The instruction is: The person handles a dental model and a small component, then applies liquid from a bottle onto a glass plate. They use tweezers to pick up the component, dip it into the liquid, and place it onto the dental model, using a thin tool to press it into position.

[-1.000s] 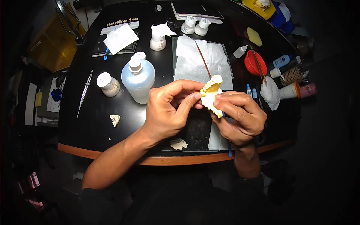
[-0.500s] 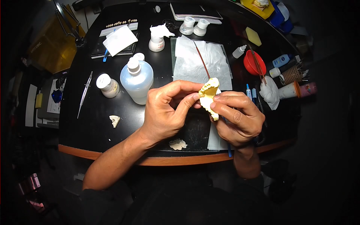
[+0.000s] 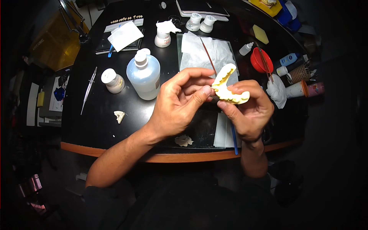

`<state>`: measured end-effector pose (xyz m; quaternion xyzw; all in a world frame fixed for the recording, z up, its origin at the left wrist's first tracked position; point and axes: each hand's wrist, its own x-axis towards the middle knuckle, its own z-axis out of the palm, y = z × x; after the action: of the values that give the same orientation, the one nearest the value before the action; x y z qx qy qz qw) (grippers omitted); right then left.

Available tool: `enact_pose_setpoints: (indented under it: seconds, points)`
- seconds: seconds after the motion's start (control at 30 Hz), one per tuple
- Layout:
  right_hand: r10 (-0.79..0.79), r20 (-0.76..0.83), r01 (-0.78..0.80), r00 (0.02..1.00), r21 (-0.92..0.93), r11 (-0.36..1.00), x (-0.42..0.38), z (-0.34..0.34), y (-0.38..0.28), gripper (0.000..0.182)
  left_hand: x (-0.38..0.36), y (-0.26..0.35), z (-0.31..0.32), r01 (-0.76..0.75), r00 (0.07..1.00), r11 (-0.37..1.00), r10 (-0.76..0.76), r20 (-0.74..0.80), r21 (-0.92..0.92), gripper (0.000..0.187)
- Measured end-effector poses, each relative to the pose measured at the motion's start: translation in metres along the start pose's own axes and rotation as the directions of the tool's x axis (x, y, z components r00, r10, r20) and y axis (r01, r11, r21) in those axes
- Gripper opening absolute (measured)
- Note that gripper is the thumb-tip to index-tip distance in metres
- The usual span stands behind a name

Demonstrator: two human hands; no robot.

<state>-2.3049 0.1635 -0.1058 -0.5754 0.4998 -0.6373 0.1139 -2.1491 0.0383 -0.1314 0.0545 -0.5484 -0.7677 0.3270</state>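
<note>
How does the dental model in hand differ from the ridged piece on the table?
Colour: the dental model is yellow; the ridged piece is cream. Pose: the model is held up; the piece lies on the table. Size: the model looks larger than the piece, though nearer the camera. Both look bumpy.

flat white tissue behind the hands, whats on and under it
On the tissue lies a reddish stick, lower end hidden; underneath, a glass plate shows at the edges, otherwise covered.

A dark top (image 3: 176,199) has sleeves (image 3: 100,197) that leave forearms (image 3: 119,158) and hands (image 3: 177,102) bare.
</note>
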Motion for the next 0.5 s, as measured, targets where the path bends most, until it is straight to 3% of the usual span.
enact_pose_setpoints:
  seconds: [0.07, 0.13, 0.2, 0.27, 0.37, 0.5]
  points:
    - [0.155, 0.038, -0.16, 0.987, 0.241, 0.957, 0.0, -0.001, 0.0, 0.033, -0.001, 0.0, 0.005, -0.016, 1.0, 1.0, 0.016, -0.016, -0.008, 0.046]
    - [0.336, 0.064, -0.327, 0.94, 0.461, 0.825, -0.003, -0.003, 0.005, 0.036, 0.001, 0.0, 0.006, -0.048, 0.998, 0.998, 0.049, -0.028, 0.029, 0.048]
    - [0.436, 0.13, -0.42, 0.89, 0.604, 0.678, -0.001, -0.004, 0.006, 0.044, 0.002, -0.002, 0.0, -0.159, 0.986, 0.958, 0.166, -0.013, 0.238, 0.046]
    - [0.485, 0.197, -0.482, 0.852, 0.654, 0.582, 0.002, -0.005, 0.003, 0.045, 0.004, -0.002, 0.0, -0.238, 0.965, 0.911, 0.262, -0.026, 0.338, 0.04]
    - [0.514, 0.267, -0.538, 0.815, 0.679, 0.499, 0.002, -0.007, 0.006, 0.037, 0.005, -0.002, -0.009, -0.303, 0.953, 0.862, 0.281, 0.116, 0.406, 0.038]
    - [0.51, 0.283, -0.54, 0.812, 0.697, 0.473, 0.0, -0.008, 0.011, 0.028, 0.003, 0.0, -0.009, -0.314, 0.949, 0.856, 0.279, 0.145, 0.41, 0.034]
